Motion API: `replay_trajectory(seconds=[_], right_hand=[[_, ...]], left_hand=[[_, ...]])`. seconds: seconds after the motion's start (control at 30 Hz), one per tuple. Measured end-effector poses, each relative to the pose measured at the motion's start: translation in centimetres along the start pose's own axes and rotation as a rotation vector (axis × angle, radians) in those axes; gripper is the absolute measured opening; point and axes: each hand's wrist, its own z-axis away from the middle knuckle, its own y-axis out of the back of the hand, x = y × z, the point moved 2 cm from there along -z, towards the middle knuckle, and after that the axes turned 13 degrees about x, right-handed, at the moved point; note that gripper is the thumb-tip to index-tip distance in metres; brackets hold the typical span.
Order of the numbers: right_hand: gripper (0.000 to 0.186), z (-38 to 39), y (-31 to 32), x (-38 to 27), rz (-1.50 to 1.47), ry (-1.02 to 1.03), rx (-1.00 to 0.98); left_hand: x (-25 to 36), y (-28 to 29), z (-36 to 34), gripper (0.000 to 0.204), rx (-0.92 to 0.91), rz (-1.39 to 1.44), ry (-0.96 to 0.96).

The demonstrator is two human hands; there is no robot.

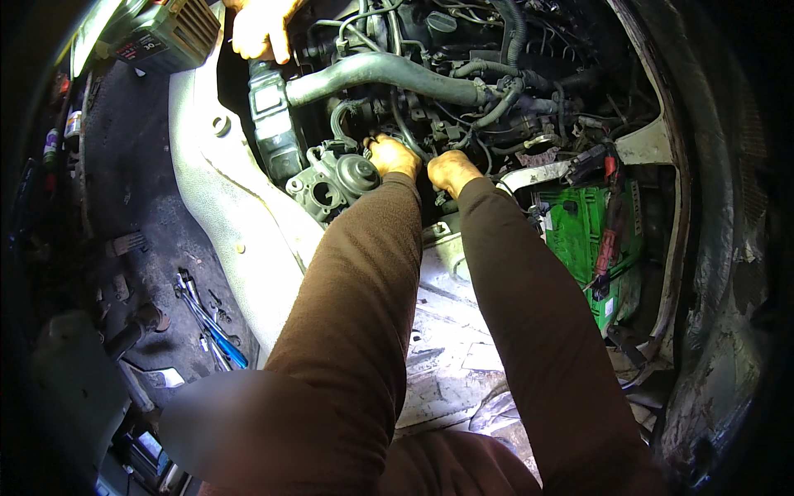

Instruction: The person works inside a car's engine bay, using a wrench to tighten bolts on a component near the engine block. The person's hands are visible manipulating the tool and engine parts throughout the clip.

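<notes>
Work sits deep in an open engine bay. The grey cast housing (335, 183), with a round port and a round cap, is seated at the left front of the engine, just below the big grey hose (389, 73); it looks in place, not lifted out. Left hand (392, 155) rests against its upper right side, fingers curled down among thin black hoses; probably gripping a small part or fastener there, but the fingertips are hidden, so I cannot tell whether it is clamped on anything. Right hand (452, 171) is just beside it, knuckles up, fingers tucked down behind; closed or apart — cannot tell. No loosened part shows in either hand, so judged progress: mid-step, nothing freed yet.

Room: tight. Hoses and wiring crowd above and to the right of both hands, and the black ribbed part (273, 124) stands close on the left. Green battery (591, 240) lies to the right, well apart from the hands. The pale body panel edge (223, 207) curves along the left; a flat dirty metal shelf runs under the forearms. Another person's hand (263, 29) reaches in at top left, near the hose end. Wrenches and blue-handled tools (211, 322) lie on the floor, lower left.
</notes>
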Motion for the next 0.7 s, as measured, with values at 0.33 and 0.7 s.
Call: replay_trajectory(seconds=[0.33,0.7], right_hand=[[0.023,0.0,-0.4,0.6,-0.854,-0.570,-0.034],[0.018,-0.1,0.0,1.4,-1.194,-0.699,0.095]], left_hand=[[-0.2,0.7,0.5,0.076,0.068,0.021,-0.020],[-0.6,0.0,0.6,0.060,0.191,0.192,-0.057]])
